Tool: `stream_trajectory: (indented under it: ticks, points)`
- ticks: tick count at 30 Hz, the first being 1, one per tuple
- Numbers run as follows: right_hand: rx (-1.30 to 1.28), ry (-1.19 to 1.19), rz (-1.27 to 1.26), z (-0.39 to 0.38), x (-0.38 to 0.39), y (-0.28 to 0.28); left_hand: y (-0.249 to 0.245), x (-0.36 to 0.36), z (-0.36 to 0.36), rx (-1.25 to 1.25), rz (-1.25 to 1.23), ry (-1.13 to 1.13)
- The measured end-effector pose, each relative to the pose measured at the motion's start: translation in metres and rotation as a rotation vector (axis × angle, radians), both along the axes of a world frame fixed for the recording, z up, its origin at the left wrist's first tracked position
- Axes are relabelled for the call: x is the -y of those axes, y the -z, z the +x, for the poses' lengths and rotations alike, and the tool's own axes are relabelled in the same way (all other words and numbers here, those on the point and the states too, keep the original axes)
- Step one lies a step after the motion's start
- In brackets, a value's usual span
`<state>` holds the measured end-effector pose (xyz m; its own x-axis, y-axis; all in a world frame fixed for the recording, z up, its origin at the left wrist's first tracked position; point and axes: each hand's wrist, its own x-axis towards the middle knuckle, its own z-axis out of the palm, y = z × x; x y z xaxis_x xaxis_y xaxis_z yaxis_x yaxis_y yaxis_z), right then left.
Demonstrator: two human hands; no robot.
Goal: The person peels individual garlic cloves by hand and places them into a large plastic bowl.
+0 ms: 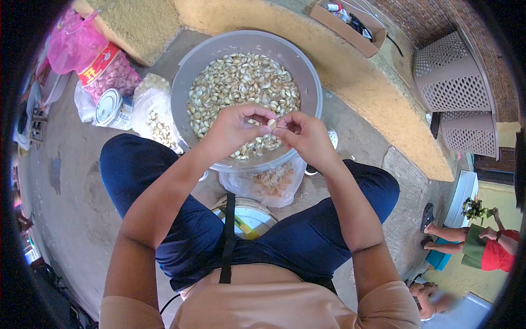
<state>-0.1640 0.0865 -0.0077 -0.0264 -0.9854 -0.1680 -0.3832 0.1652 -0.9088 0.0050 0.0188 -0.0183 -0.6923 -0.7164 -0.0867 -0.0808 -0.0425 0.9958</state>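
A large grey bowl (307, 71) full of pale garlic cloves (235, 82) stands on the ground between my knees. Over its near rim my left hand (233, 127) and my right hand (307, 136) meet, fingertips pinching a single clove (271, 124) between them. Which hand bears the clove more I cannot tell; both touch it. Below the bowl a clear plastic bag (271, 183) holds brownish peelings.
A tin can (109, 107), a clear bag of cloves (156, 123) and a pink bag (74, 41) lie at the left. A cardboard box (350, 24) rests on the curved kerb. White lattice baskets (452, 82) stand right. Other people sit at the lower right (482, 244).
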Motion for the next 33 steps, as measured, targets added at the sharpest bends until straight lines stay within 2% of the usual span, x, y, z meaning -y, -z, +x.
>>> stream_trajectory:
  ticks: [4, 10, 16, 22, 25, 31, 33]
  points:
    - [-0.127, -0.037, -0.123, 0.002, -0.001, -0.006, 0.001, 0.000, 0.001, -0.010, -0.036, 0.012]
    - [-0.140, -0.062, -0.121, 0.004, 0.000, -0.011, 0.003, 0.001, 0.000, 0.013, -0.052, -0.011]
    - [0.196, 0.113, -0.171, 0.003, 0.002, -0.002, 0.001, 0.001, 0.000, -0.022, -0.067, -0.036]
    - [-0.041, 0.055, -0.216, 0.006, 0.000, -0.011, 0.009, -0.001, -0.002, -0.063, -0.093, -0.045]
    - [-0.043, 0.041, -0.256, 0.006, -0.001, -0.010, 0.007, -0.001, -0.002, -0.055, -0.091, -0.034]
    - [-0.221, -0.038, -0.312, 0.010, -0.002, -0.009, 0.011, 0.001, -0.003, -0.023, -0.033, -0.024]
    - [-0.171, -0.007, -0.281, 0.010, -0.002, -0.005, 0.011, 0.001, -0.003, -0.030, -0.011, -0.038]
